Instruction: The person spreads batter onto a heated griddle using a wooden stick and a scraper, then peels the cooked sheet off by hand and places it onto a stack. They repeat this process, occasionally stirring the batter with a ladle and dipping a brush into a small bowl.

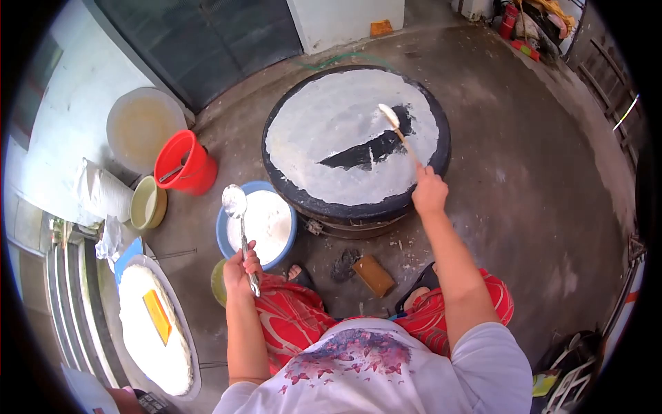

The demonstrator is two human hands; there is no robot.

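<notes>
The griddle is round and black, in the upper middle of the frame, with a pale, uneven coat of batter across most of its top. A jagged dark wedge runs bare from the middle of the coat toward its right side, with a small white streak inside it, and the black rim shows all round. The upper end of the scraper lies over this dark patch, loaded with white, so whether it touches the surface is hard to tell, and some of the patch is hidden beneath it. The fingers of the right hand are closed round the lower end of its handle, at the griddle's lower right edge; the griddle lies mostly above and to the left of them. The left hand, left of centre, has its fingers wrapped round the handle of a metal spoon, bowl up, white-smeared, overlapping the left edge of the blue tub of white mix. The griddle is up and to the right of these fingers, well apart. A yellowish bowl beside the left hand is partly hidden, and the griddle's base is mostly covered by its top.
</notes>
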